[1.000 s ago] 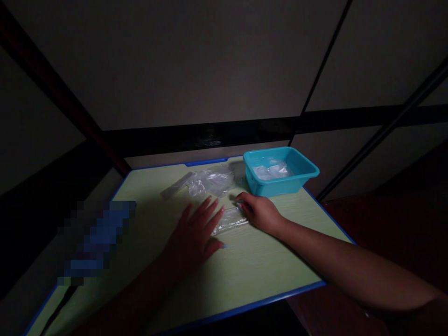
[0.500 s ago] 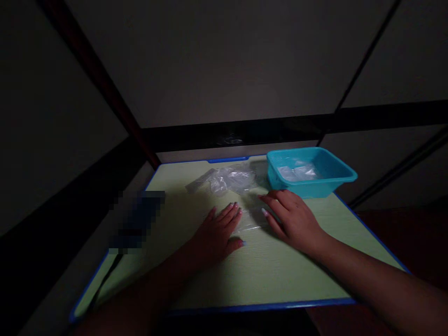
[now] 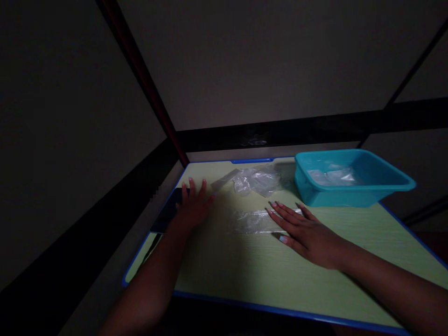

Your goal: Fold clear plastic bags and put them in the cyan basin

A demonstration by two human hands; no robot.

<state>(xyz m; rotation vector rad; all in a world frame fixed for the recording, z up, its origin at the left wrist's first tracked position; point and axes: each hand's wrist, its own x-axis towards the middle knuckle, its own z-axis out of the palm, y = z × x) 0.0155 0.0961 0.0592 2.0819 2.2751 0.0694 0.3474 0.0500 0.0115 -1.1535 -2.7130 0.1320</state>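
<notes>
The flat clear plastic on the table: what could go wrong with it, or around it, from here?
The flat clear plastic looks thin, so it could crease or slide if the right hand, spread over one end, shifts.
The crumpled plastic lies just behind it; being see-through too, the two might get muddled in this dim light.
The left hand is close to the dark object at the table's edge and could nudge it off.

Your pale green bench [image 3: 224,275], faintly grained, blue along its edges [image 3: 266,307], turquoise basin [image 3: 343,197] toward its far right corner, clear colourless plastic strip [image 3: 250,221] mid-bench
</notes>
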